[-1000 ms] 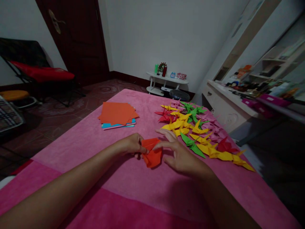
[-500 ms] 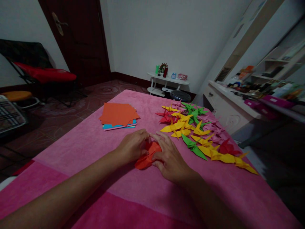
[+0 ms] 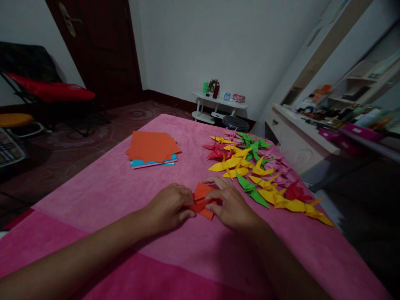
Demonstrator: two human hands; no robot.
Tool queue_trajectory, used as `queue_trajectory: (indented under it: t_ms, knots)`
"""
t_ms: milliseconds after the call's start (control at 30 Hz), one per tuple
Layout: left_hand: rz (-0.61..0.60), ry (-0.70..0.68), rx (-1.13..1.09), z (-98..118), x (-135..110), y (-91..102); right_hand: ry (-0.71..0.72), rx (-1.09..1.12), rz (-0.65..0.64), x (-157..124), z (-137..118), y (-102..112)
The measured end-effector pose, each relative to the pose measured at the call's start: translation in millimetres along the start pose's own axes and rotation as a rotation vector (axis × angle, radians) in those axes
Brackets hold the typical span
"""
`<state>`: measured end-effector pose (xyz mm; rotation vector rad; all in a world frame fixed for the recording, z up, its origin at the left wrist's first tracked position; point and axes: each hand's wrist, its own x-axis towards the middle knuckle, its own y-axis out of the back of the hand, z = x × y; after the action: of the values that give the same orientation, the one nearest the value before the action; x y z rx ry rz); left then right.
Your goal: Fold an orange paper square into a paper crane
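Note:
A partly folded sheet of orange origami paper (image 3: pixel 203 191) lies on the pink tablecloth (image 3: pixel 125 191) between my two hands. My left hand (image 3: pixel 173 204) grips its left edge, with fingers curled and thumb low. From the other side my right hand (image 3: pixel 226 202) holds the right part, its fingers bent over the paper and the thumb near the lower corner. Fingers hide both side edges of the paper. Beyond my left hand sits a stack of square paper sheets (image 3: pixel 153 146), orange on top with blue and pink below.
Many folded paper cranes (image 3: pixel 250 189) in yellow, green, red and pink spread along the table's right side. A white shelf stand (image 3: pixel 218 100) and a dark round stool (image 3: pixel 236 123) are beyond the far edge. A cluttered dresser (image 3: pixel 306 137) stands at right, a red chair (image 3: pixel 50 89) at left.
The orange paper now shows a flatter, straight-edged shape with a square corner pointing toward me; before, it bulged with rounded folds. My hands have moved slightly apart, to its sides.

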<state>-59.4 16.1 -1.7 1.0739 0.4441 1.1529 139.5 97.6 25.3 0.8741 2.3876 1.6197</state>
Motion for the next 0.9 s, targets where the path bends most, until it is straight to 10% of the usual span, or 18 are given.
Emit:
queue_trajectory:
  t_ms: [433,667,900]
  knots:
    - [0.017,0.135,-0.250,-8,7,-6.8,-0.068,0.216,-0.121,-10,12,5]
    - [0.032,0.029,-0.039,0,10,-5.1,-0.175,0.313,0.203,-6,3,6]
    - [-0.011,-0.052,0.063,9,15,3.2,-0.356,0.277,0.181,9,7,-12]
